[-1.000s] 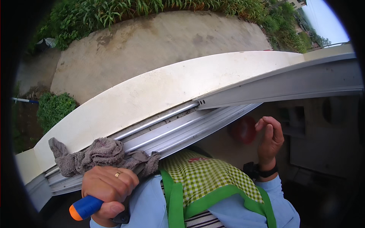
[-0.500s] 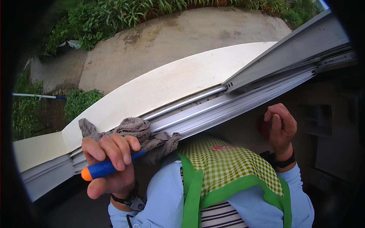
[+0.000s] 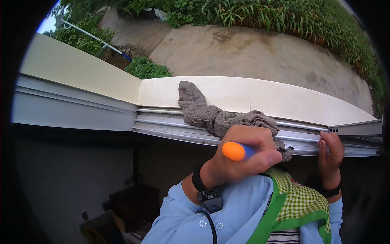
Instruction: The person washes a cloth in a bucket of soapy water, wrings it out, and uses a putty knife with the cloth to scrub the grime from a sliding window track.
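My left hand [image 3: 250, 152] is closed round a screwdriver [image 3: 235, 151] with a blue handle and an orange end. Its shaft is hidden behind my fist. Beyond the fist a dirty grey cloth [image 3: 203, 114] lies bunched along the metal window track [image 3: 162, 122], one end reaching onto the pale sill [image 3: 239, 91]. Over at the right, my right hand [image 3: 331, 148] has its fingers curled against the track, close to the end of the grey sliding sash [image 3: 357, 128]. Whatever those fingers may pinch is too small to make out.
A pale side wall [image 3: 81, 73] of the opening meets the sill at the left. Outside are a concrete path [image 3: 252, 53], green plants [image 3: 276, 16] and a white and blue pole [image 3: 91, 36]. Dark indoor clutter [image 3: 130, 203] stands below left.
The view has swung left. My left hand has turned, so the screwdriver's orange end now faces up toward me. My right hand has come from below the track up to it.
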`<state>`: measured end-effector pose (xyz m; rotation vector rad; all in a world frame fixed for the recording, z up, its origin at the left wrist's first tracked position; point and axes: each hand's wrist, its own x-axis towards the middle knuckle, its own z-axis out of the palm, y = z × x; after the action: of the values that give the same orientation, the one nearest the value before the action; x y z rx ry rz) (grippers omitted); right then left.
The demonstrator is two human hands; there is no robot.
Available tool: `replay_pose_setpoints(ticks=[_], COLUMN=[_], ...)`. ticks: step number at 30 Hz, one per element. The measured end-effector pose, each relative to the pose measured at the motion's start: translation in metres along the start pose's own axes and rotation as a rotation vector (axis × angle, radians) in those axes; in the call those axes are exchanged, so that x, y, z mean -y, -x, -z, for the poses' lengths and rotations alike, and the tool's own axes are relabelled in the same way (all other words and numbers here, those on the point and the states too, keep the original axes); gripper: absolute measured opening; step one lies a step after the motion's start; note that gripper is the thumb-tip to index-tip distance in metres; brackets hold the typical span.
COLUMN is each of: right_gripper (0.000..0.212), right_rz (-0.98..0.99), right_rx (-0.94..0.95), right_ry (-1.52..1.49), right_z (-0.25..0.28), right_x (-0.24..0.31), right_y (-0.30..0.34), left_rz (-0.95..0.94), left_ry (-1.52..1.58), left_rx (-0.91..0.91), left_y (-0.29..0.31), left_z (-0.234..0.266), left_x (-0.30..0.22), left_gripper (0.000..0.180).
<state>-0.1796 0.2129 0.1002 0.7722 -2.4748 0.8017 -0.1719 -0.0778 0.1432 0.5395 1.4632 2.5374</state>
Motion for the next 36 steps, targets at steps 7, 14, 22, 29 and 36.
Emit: replay_pose_setpoints(ticks=[7,14,22,29,36], right_gripper=[0.018,0.018,0.019,0.018,0.024], right_rz=[-0.004,-0.052,-0.063,-0.004,0.152], right_rx=[0.053,0.081,0.104,0.083,0.070], right_ry=[0.029,0.031,0.044,0.024,-0.087], right_z=[0.000,-0.004,0.002,0.005,0.006], right_x=[-0.002,-0.003,-0.004,-0.007,0.002], right_y=[0.000,0.001,0.001,0.001,-0.006], left_rz=[0.055,-0.076,-0.075,-0.130,-0.151], left_ry=[0.103,0.187,0.012,-0.120,-0.312], left_rx=[-0.090,-0.104,-0.052,-0.038,-0.304], left_y=[0.025,0.050,0.065,0.060,0.063], left_z=[0.052,0.104,0.147,0.150,0.134], left_x=[-0.028,-0.063,-0.101,-0.106,-0.107], left_gripper=[0.015,0.022,0.025,0.032,0.065])
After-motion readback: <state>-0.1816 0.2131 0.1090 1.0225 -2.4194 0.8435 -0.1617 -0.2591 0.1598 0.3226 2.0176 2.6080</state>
